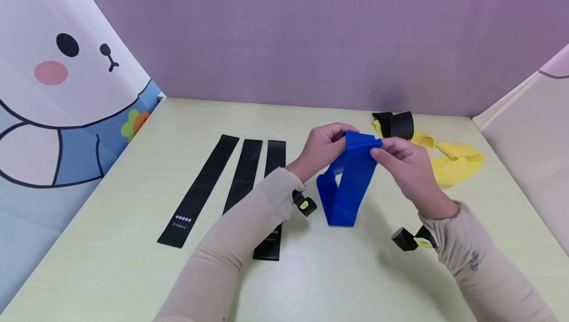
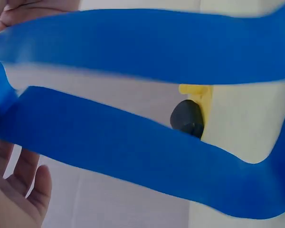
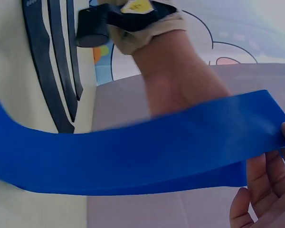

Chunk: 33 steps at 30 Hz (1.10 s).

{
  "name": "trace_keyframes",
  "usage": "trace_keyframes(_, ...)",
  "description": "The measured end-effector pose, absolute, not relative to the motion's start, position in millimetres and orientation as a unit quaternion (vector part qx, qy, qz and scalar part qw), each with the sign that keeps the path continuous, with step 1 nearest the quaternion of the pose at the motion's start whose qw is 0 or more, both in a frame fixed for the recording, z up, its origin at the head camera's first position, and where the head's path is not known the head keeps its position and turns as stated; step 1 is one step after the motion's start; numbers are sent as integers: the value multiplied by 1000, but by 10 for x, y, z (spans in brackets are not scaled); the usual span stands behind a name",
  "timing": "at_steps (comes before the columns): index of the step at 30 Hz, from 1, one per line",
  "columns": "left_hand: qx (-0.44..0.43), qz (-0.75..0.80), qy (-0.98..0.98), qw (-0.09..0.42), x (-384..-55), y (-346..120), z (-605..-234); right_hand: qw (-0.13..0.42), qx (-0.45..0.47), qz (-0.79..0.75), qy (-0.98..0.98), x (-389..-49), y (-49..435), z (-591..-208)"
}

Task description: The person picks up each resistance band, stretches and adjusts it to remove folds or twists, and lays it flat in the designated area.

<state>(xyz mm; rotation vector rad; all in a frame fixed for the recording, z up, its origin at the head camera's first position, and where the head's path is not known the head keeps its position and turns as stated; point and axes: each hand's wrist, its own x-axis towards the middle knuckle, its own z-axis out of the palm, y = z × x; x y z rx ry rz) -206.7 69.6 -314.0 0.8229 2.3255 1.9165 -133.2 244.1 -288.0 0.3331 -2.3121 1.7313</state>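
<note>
A blue resistance loop band (image 1: 362, 183) hangs in the air between both hands, its lower end close over the table. My left hand (image 1: 323, 146) pinches its top edge from the left. On the opposite side, the thumb and fingers of my right hand (image 1: 406, 166) pinch the top right corner. In the left wrist view the loop (image 2: 133, 45) spreads into two separate strands. The right wrist view shows the band (image 3: 133, 156) stretching from the fingers at the right, with part of the left hand hidden behind it.
Several flat black resistance bands (image 1: 202, 188) lie lengthwise on the pale table (image 1: 111, 243), some partly behind the left forearm. At the back right are yellow bands (image 1: 458, 159) and a curled black band (image 1: 401, 125). Fabric walls enclose the back and sides.
</note>
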Motion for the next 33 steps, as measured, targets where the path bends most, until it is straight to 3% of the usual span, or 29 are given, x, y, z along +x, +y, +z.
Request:
trace_keyframes(16, 311, 651, 673, 161, -2011, 619, -3366, 144, 156, 693, -689, -1562, 2345, -2369)
trace_keyframes(20, 310, 634, 689, 165, -2001, 616, -3438, 144, 181, 687, -688, -1598, 2317, -2278)
trace_keyframes(27, 294, 633, 705, 125, -2025, 613, -3545, 125, 232, 681, -683, -1642, 2299, -2155)
trace_keyframes(33, 288, 615, 716, 162, -2012, 422, -3621, 129, 245, 672, -686, -1634, 2267, -2048)
